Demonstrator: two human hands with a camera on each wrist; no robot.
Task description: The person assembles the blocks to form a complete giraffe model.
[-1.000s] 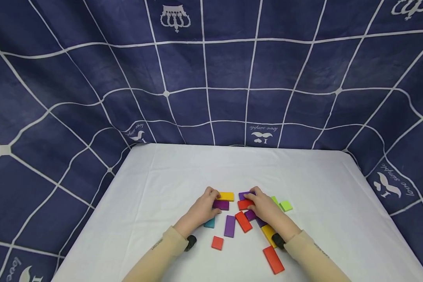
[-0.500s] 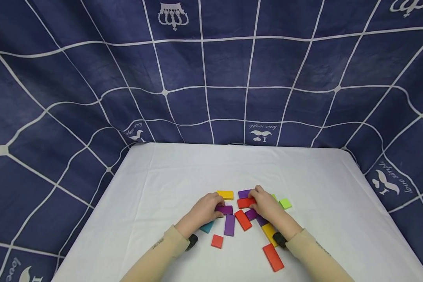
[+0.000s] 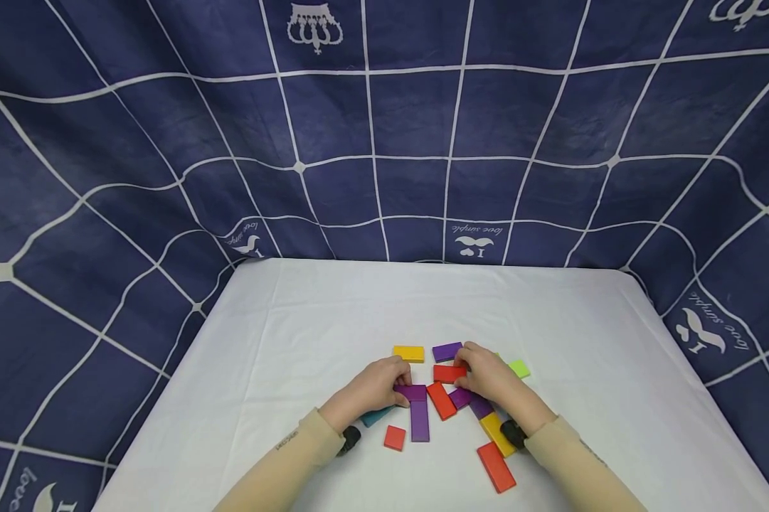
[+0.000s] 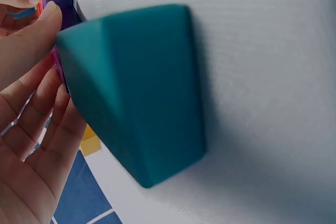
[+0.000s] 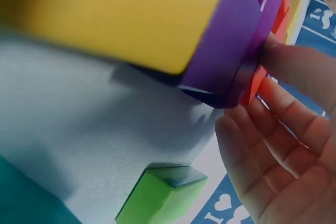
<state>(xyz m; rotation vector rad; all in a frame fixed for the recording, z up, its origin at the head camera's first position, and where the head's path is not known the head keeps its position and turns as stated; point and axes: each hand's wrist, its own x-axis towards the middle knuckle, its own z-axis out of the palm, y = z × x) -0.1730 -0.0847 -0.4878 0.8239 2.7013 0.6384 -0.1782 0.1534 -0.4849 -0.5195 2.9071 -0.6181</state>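
My left hand (image 3: 379, 384) pinches a plum-purple block (image 3: 415, 392) between thumb and fingers. Its near side meets the end of a lengthwise violet block (image 3: 419, 424). A teal block (image 4: 142, 93) lies under the left wrist, large in the left wrist view. On the right, my right hand (image 3: 493, 375) holds the right end of a red block (image 3: 447, 373) with its thumb and fingers. Just below that one is a slanted red block (image 3: 442, 402), touching a small purple block (image 3: 459, 398). Part of the red block is hidden behind the right fingers.
Beyond the hands lie a yellow block (image 3: 408, 354) and a violet block (image 3: 447, 351). A dark purple block (image 3: 481, 407), a yellow block (image 3: 498, 435) and a red block (image 3: 496, 467) run down beside the right wrist. A red square (image 3: 394, 438) and a green block (image 3: 520, 368) lie apart.
My left hand has brought the plum-purple block right and toward me, and the lengthwise violet block has slid nearer. My right hand has drawn the red block slightly closer. The teal block has turned.
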